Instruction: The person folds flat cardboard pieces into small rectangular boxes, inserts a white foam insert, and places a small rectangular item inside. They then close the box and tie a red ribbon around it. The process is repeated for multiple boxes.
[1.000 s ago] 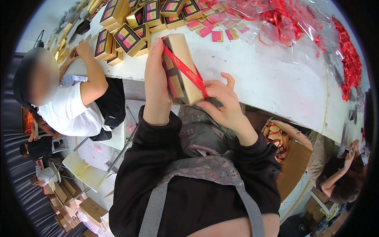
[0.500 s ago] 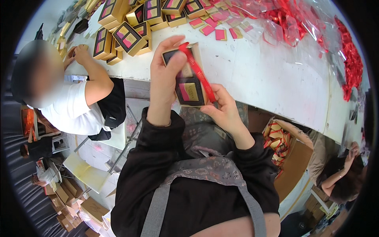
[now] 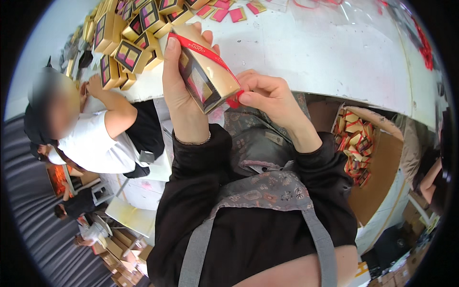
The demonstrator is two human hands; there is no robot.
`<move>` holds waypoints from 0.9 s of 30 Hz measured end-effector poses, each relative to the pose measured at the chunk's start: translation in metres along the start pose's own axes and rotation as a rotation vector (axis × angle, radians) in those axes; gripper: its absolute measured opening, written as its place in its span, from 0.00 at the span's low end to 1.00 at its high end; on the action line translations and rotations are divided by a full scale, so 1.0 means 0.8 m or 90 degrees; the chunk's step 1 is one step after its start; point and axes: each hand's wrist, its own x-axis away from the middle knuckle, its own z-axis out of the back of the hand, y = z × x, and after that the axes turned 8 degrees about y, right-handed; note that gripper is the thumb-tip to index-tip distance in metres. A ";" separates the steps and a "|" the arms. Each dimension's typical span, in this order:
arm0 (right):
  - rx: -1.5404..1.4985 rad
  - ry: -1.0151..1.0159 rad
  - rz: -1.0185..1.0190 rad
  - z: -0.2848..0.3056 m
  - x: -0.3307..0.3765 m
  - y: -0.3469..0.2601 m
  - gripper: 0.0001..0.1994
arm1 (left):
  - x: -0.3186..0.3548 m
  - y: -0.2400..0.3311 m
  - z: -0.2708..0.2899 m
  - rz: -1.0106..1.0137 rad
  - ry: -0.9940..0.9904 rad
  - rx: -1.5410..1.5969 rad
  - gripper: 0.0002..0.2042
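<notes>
My left hand point(image 3: 178, 86) is wrapped round a gold gift box point(image 3: 210, 71) with dark windows on its face, thumb along one side and fingertips showing over the far edge. The box is tilted, so its plain gold side shows. A red printed ribbon point(image 3: 203, 49) crosses that side slantwise from the upper left corner to the lower right. At that lower corner my right hand point(image 3: 270, 95) pinches the ribbon between thumb and forefinger, close against the box. How the ribbon runs on the underside is hidden.
Many similar gold boxes point(image 3: 129, 56) are heaped on the white table point(image 3: 330, 62) at the far left, beside flat pink and gold squares point(image 3: 237, 14). A cardboard carton point(image 3: 382, 158) of ribboned boxes stands below the table at right. A co-worker in a white shirt point(image 3: 91, 143) sits at left.
The box has turned so its gold side faces up, where its windowed face showed before. My right hand now pinches the ribbon at the lower corner. The whole view has shifted.
</notes>
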 end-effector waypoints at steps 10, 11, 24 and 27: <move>-0.276 0.077 -0.051 -0.017 0.000 0.067 0.09 | -0.048 -0.035 0.029 0.066 0.128 -0.057 0.18; -0.284 0.088 -0.092 -0.018 0.003 0.069 0.10 | -0.049 -0.037 0.033 0.067 0.124 -0.051 0.16; -0.541 0.096 -0.257 -0.021 0.018 0.054 0.11 | -0.031 -0.063 0.030 -0.221 0.122 -0.122 0.16; -0.608 0.070 -0.215 -0.015 0.015 0.067 0.11 | -0.030 -0.069 0.036 -0.293 0.103 -0.153 0.17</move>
